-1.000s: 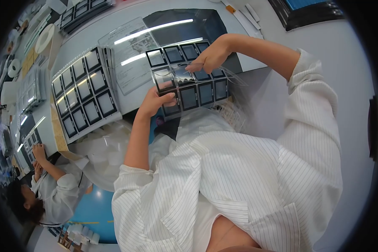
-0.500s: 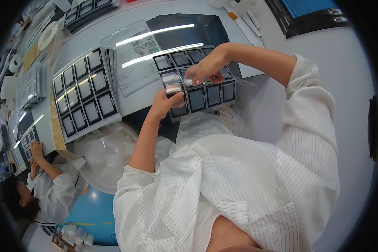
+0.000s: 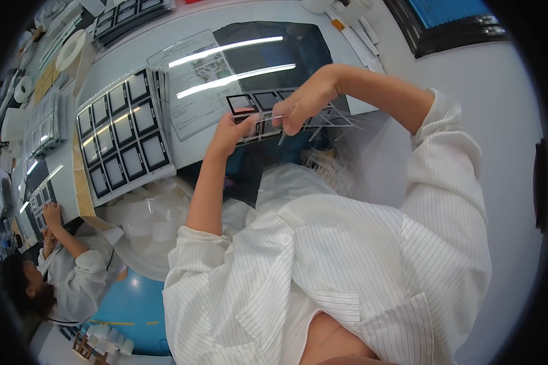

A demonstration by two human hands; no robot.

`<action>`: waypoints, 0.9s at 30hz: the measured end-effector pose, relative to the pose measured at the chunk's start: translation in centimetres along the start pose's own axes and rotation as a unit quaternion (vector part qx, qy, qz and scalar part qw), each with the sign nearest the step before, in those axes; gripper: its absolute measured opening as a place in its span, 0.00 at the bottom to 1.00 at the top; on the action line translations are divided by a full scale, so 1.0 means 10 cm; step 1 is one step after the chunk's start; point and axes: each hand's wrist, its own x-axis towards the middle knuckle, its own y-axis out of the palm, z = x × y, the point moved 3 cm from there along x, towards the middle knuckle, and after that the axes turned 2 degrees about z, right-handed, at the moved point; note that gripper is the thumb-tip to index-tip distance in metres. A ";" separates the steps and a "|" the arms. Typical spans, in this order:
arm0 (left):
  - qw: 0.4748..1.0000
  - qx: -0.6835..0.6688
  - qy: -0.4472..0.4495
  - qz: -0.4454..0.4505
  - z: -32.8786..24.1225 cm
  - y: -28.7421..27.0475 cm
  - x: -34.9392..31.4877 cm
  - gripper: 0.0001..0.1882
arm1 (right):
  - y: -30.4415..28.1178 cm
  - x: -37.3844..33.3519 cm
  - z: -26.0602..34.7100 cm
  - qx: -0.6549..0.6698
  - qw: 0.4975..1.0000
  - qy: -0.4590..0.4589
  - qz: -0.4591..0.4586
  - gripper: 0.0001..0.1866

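A sheet of black-framed rectangular panels [image 3: 265,99] lies in front of me at the table's near edge, and its near part is bent or tilted out of sight. At its left side my left hand [image 3: 226,134] is closed, thumb on top, gripping the edge. My right hand [image 3: 310,100] pinches at a thin clear strip over the middle of the sheet. Several clear narrow strips [image 3: 338,121] stick out below and to the right of that hand. The fingertips hide where the strip meets the sheet.
Left of me lies a stack of similar panel sheets [image 3: 123,125]. A printed page under clear plastic [image 3: 189,91] and a dark glossy mat [image 3: 268,55] lie beyond my hands. A translucent plastic-lined bin [image 3: 149,213] stands below the table edge. A co-worker [image 3: 79,267] works at far left.
My left hand has moved up and away along the sheet, whose near row has dropped from view. My right hand's fingers have closed together, and the clear strips now stick out more.
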 end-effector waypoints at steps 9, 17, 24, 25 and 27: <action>0.983 0.171 0.000 0.060 -0.41 0.07 -0.55 0.19 | 0.38 -0.87 -0.80 0.368 0.887 -0.267 -0.073 0.40; 0.898 0.373 -0.030 0.232 -1.06 0.46 -0.79 0.19 | 1.28 -1.58 -1.73 0.531 0.754 -0.350 -0.160 0.35; 0.974 0.116 -0.143 0.130 -1.29 0.41 -0.79 0.23 | 3.00 -2.17 -2.40 0.659 0.553 -0.225 -0.456 0.34; 0.967 0.128 -0.163 0.149 -1.36 0.59 -0.79 0.21 | 3.22 -2.08 -2.33 0.692 0.538 -0.127 -0.465 0.33; 0.954 0.160 -0.166 0.193 -1.24 0.66 -0.75 0.22 | 3.62 -1.71 -2.38 0.711 0.512 -0.114 -0.468 0.32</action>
